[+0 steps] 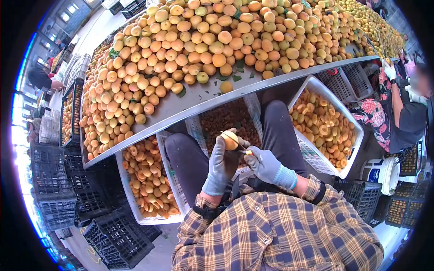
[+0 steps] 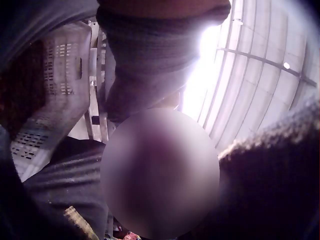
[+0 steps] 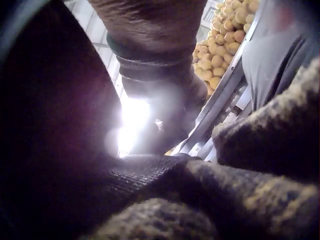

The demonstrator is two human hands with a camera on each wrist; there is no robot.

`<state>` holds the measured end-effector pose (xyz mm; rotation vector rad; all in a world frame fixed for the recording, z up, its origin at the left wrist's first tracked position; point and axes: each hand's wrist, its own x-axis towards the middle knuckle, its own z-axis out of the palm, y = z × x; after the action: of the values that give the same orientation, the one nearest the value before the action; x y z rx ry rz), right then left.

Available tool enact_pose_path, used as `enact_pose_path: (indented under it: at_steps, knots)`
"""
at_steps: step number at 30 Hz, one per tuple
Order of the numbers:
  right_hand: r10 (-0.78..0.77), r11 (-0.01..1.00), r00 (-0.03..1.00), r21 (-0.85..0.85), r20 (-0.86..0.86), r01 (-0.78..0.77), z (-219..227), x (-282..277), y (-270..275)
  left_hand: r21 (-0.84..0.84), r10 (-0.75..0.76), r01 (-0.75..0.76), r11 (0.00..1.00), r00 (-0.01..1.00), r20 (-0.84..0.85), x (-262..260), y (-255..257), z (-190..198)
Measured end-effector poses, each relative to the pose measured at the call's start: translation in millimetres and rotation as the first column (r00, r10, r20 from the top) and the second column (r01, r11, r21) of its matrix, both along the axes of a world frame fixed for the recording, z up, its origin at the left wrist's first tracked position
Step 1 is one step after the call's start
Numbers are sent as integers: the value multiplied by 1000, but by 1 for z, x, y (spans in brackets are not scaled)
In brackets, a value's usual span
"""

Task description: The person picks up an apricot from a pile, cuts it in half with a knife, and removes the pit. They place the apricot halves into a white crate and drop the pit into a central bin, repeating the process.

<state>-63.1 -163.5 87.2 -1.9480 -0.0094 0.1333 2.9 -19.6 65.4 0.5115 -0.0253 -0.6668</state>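
In the head view the gloved left hand [image 1: 220, 163] holds up an apricot [image 1: 230, 140] between thumb and fingers, over the lap. Close on its right, the gloved right hand [image 1: 267, 166] grips a small knife by its yellow handle [image 1: 248, 152], the dark tip against or beside the fruit. Whether the blade has entered the apricot cannot be told. In the left wrist view the left hand [image 2: 150, 65] shows only as a dark cuff and glove, its fingers hidden. The right wrist view shows the right hand [image 3: 160, 100] dark against glare, its held thing not visible.
A metal-edged table [image 1: 199, 108] heaped with whole apricots [image 1: 194, 45] lies ahead. Below it stand a crate of dark pieces [image 1: 228, 119] between the knees and crates of halved apricots [image 1: 151, 180], [image 1: 323, 131] either side. Black crates [image 1: 120, 237] are left; another person [image 1: 407, 108] sits right.
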Motion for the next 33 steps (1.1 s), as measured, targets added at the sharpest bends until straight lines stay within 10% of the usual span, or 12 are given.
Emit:
enact_pose_path:
  at_steps: [14,23,27,31,33]
  knots:
    - [-40,998,999,-51,28,42,-4,-3,3,-31,56,-57,998,997,-51,-4,-6,-6]
    - [52,998,989,-29,-138,-56,-8,5,-13,389,-76,-70,919,935,347,9,4,-9]
    - [40,999,993,-21,-113,-43,-8,7,-12,222,-40,-21,975,963,266,12,-1,-6]
    - [-105,994,990,29,-94,109,-43,2,5,-126,-22,-8,992,973,-230,-5,-22,-19]
    - [-231,972,963,-21,142,236,-56,4,10,-51,-2,-10,999,974,-227,-7,-26,-15]
